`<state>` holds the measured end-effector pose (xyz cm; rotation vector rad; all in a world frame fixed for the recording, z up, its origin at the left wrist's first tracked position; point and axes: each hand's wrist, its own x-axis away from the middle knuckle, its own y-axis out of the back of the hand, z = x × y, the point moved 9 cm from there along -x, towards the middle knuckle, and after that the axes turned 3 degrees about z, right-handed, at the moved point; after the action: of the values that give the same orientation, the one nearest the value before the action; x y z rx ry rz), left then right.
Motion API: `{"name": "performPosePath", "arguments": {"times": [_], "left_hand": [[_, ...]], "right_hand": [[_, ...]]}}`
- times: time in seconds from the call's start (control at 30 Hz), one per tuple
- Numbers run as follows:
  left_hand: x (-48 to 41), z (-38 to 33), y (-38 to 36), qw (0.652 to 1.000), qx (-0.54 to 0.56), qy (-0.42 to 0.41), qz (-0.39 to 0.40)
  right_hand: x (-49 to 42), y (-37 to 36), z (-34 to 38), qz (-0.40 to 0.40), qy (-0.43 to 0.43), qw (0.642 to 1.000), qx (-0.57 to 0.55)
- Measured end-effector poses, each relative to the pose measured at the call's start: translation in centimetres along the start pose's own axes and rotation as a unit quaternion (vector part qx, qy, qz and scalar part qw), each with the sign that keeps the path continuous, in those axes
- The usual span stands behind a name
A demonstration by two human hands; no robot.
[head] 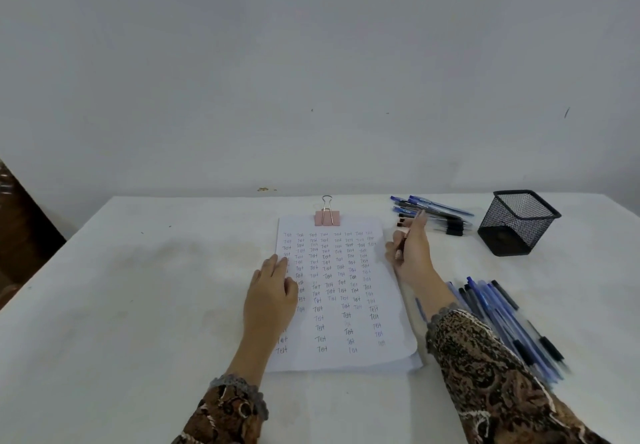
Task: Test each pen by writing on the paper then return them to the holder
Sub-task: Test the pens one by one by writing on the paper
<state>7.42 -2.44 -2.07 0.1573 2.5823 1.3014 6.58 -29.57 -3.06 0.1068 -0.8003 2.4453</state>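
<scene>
Head view is looking down on a white table (138,288) set against a pale wall. A stack of paper (346,357), clipped at its far edge by a pink binder clip (327,217), is lying in the middle, and rows of the small handwritten word "Test" are covering most of the top sheet. The left hand (272,300) is lying flat on the left edge of the paper, fingers stretched out and close together, pressing the sheet down. The right hand (412,253) is sitting just beside the paper's right edge, near its upper corner, fingers curled and pinching a pen (403,234), most of which the hand is hiding. A black mesh holder (518,224) is standing at the far right of the table, with no pens showing above its rim. One group of blue and black pens (433,211) is lying between the holder and the binder clip. A second group of pens (512,322) is lying nearer, partly under the right patterned sleeve (485,374).
</scene>
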Motion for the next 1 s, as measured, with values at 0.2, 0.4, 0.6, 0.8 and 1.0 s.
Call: {"name": "performPosePath", "arguments": {"times": [0.2,0.4,0.6,0.8,1.0], "left_hand": [[0.3,-0.5,0.3,1.000,0.000,-0.003,-0.006],[0.2,-0.3,0.0,1.000,-0.014,0.014,0.018],[0.2,-0.1,-0.1,0.999,-0.011,0.017,0.025],[0.0,0.2,-0.5,0.999,-0.007,0.010,0.035],[0.1,0.2,-0.5,0.999,-0.011,0.006,0.029]], "right_hand": [[2.0,0.1,-1.6,0.037,-0.046,0.965,-0.257],[3.9,0.2,-2.2,0.016,-0.030,0.975,-0.217],[8.9,1.4,5.4,-0.016,0.054,0.958,0.283],[12.3,8.7,8.4,-0.130,0.022,0.758,0.639],[12.7,10.5,8.0,-0.099,-0.025,0.731,0.674]]}}
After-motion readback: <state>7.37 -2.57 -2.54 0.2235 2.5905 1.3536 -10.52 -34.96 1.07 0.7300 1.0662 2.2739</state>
